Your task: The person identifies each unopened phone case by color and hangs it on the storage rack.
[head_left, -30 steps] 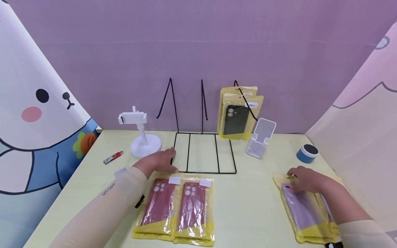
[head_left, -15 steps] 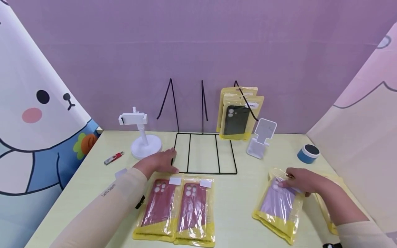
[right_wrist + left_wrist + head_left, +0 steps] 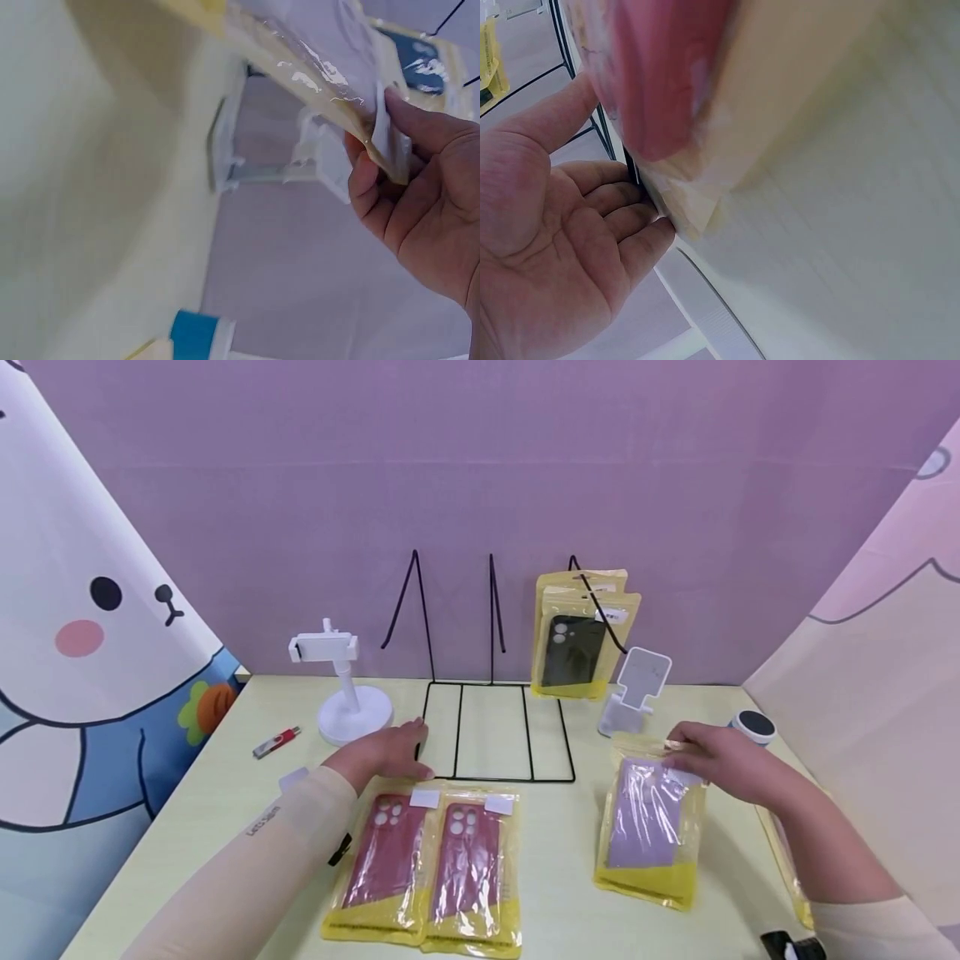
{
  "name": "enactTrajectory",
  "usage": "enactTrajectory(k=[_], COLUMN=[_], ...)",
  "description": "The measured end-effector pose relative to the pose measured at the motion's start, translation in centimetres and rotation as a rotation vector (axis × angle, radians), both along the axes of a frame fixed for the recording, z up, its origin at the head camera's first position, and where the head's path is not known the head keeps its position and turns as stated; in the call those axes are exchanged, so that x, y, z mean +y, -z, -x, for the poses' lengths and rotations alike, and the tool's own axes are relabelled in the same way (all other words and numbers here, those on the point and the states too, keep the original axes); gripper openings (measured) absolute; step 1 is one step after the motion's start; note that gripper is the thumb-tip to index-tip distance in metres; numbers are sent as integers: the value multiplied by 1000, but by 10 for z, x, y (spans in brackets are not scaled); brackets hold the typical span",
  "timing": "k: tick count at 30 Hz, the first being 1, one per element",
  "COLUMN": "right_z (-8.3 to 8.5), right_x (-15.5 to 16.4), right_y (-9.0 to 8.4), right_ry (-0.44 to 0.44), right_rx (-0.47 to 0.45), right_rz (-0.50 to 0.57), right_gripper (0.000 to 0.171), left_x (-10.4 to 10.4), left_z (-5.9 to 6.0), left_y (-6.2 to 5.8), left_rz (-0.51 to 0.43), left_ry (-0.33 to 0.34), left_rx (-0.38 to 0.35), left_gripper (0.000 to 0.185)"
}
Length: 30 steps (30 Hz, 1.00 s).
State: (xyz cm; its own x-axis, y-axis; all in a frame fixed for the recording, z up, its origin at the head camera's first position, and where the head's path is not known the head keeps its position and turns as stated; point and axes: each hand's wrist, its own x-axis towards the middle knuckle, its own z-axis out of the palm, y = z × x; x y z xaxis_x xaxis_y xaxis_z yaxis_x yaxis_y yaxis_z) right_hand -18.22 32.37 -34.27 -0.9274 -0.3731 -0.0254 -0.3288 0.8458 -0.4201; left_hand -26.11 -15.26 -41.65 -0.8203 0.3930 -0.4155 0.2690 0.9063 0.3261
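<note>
Closest in, two red phone cases in yellow packets are lying flat side by side on the table, label ends pointing away. Just past their top edge the left hand is resting palm down, fingers loosely spread, touching the front rail of the black wire rack, seemingly bracing it. Over on the right, the right hand is pinching the top edge of the purple case packet, thumb over and fingers under, lifting that end so the packet is hanging tilted. Further back, black-case packets are leaning in the rack's right slot.
</note>
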Motion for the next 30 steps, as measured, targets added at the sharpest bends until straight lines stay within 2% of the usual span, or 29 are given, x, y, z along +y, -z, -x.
enactTrajectory(k=[3,10,13,21,30], right_z=[-5,-16,-18,-15,-9], right_x=[-13,-43,-55,-86,-122], right_y=[-9,-27,-34,-47,-60], right_ry=[-17,-57,-84,-103,-92], right_rx=[60,120,155,265,307], right_rz=[37,169,187,207,351], right_gripper=[11,8,7,4,7], left_x=[0,0,0,-1,-1], left_z=[0,0,0,-1,-1], left_y=[-1,0,1,1,2], left_rz=[-3,-7,-6,-18,-19], left_ry=[-4,1,0,-15,-28], left_rx=[-1,5,4,-4,-1], left_gripper=[90,90,90,91,91])
